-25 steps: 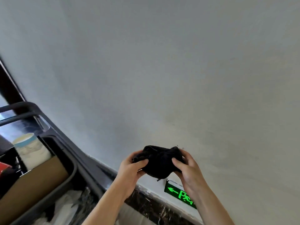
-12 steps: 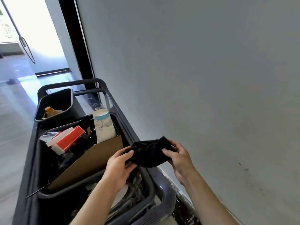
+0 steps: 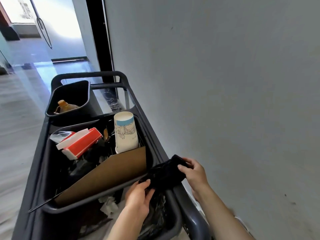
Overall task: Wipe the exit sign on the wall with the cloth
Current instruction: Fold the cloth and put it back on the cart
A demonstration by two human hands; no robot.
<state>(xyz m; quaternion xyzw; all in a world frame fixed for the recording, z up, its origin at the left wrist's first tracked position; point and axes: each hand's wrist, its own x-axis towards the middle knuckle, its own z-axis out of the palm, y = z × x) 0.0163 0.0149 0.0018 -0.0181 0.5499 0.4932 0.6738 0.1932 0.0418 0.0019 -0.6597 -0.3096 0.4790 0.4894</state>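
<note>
- The left hand (image 3: 138, 196) pinches the lower left end of the black cloth (image 3: 164, 175); its fingers (image 3: 144, 183) curl in, thumb tip pressed on the fabric.
- The right hand (image 3: 194, 172) grips the upper right end of the cloth, with the thumb on the near face and the other fingers wrapped behind the bunched edge.
- The cloth is crumpled and stretched between the two hands, held in the air over the right rim of the grey cart (image 3: 152, 132), close to the wall (image 3: 225, 84).
- Both forearms are bare and come in from the bottom edge of the head view.
- Just left of the hands, a sheet of brown cardboard (image 3: 110, 172) leans slantwise inside the large dark tub (image 3: 46, 170) on the cart.
- Behind the cardboard stands a white paper cup (image 3: 125, 134), upside down, with a blue band and a line drawing on it.
- Left of the cup lies a red and white box (image 3: 81, 142), tilted, beside some clear plastic wrapping.
- Below the left hand, crumpled white paper (image 3: 109, 204) and dark plastic lie lower down in the cart.
- A smaller dark bin (image 3: 69, 97) sits at the far end of the cart, holding a bottle with an orange cap (image 3: 63, 105).
- The cart's handle (image 3: 90, 75) is at the far end, near a black door frame (image 3: 102, 35).
- The exit sign is not visible in this view.
</note>
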